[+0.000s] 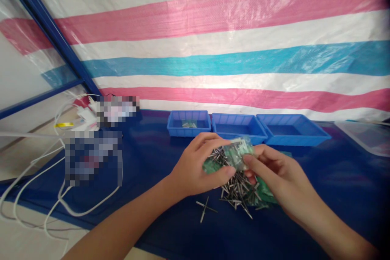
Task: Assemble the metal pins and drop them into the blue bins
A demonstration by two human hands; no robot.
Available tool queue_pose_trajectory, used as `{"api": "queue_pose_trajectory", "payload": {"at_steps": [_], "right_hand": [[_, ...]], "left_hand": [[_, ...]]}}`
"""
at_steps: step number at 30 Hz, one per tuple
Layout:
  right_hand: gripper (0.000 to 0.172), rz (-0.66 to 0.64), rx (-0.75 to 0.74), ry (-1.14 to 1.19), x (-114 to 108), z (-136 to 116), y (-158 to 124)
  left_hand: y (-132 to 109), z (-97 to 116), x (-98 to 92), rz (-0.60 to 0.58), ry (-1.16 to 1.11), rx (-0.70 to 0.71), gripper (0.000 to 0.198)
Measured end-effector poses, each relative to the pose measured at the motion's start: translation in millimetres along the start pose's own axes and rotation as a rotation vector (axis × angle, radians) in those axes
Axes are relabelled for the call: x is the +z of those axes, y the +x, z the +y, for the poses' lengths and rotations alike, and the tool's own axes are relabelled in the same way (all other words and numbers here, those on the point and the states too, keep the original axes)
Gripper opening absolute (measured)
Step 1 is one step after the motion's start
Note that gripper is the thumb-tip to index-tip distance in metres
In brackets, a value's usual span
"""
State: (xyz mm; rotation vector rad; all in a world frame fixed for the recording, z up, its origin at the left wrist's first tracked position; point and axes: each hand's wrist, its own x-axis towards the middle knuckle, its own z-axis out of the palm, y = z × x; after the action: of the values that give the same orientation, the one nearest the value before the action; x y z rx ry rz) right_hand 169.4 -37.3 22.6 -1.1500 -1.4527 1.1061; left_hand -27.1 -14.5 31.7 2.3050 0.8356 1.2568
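Note:
A small clear plastic bag with a greenish tint and pale slim pieces inside is up between my hands, above a pile of thin metal pins. My right hand pinches its right side between thumb and fingers. My left hand curves round the left side, fingertips at the top edge and thumb at the lower corner. Pins and green plastic show through the gap in that hand's grip. More green bags lie at the pile's right, partly hidden by my right hand. A few loose pins lie crossed nearer me.
Along the back of the dark blue table stand three blue bins; the left bin holds a small bag, beside the middle bin and right bin. A clear plastic lid or tray sits far right. White cables trail at left.

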Motion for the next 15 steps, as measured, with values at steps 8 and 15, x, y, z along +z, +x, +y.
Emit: {"api": "queue_pose_trajectory", "payload": {"at_steps": [8,15], "right_hand": [[0.04,0.077,-0.891,-0.845,-5.9,12.8,-0.8],[0.031,0.128,-0.751,-0.782,2.1,6.5,1.1]], "left_hand": [[0.8,-3.7,17.1,-0.117,-0.576,-0.649,0.05],[2.0,-17.5,12.9,0.022,-0.549,-0.618,0.034]]}}
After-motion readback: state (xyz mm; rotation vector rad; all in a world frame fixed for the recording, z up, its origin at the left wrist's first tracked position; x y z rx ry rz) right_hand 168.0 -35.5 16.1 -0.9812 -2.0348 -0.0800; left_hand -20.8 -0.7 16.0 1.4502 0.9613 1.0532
